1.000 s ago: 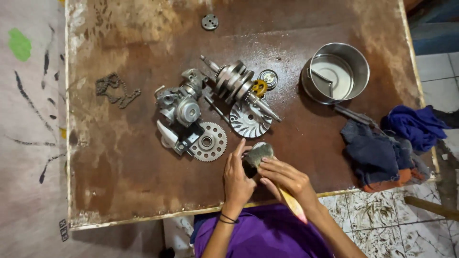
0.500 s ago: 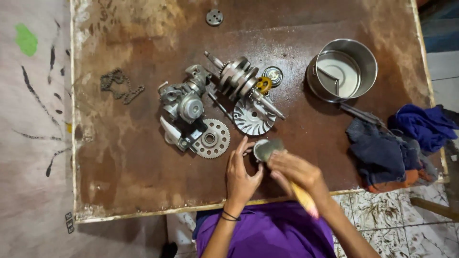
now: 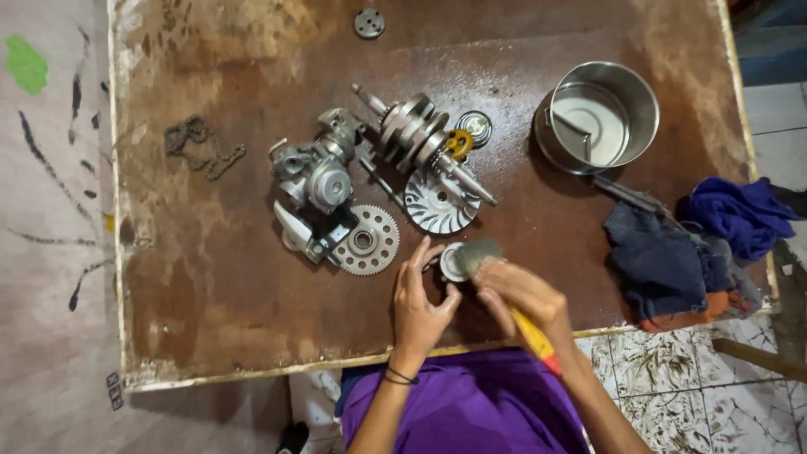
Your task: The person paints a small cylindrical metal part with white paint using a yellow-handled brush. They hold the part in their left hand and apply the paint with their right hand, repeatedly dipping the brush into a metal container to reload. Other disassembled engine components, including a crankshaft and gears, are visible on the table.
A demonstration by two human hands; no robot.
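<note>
Near the table's (image 3: 210,319) front edge, the left hand (image 3: 420,307) pinches a small round silvery part (image 3: 452,261); the right hand (image 3: 525,294) grips a yellow-handled brush (image 3: 504,294), seemingly bristles-down on it.

A small repair workshop, probably for motorcycles: a stained wooden worktable (image 3: 210,277) carries a crankshaft (image 3: 416,134), sprocket (image 3: 367,240), chain (image 3: 202,145), oily rags (image 3: 672,261) and a steel pot (image 3: 598,116).

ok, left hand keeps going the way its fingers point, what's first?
Probably the toothed sprocket just beyond the left hand, whose fingers point up the table; depth is unclear.
</note>
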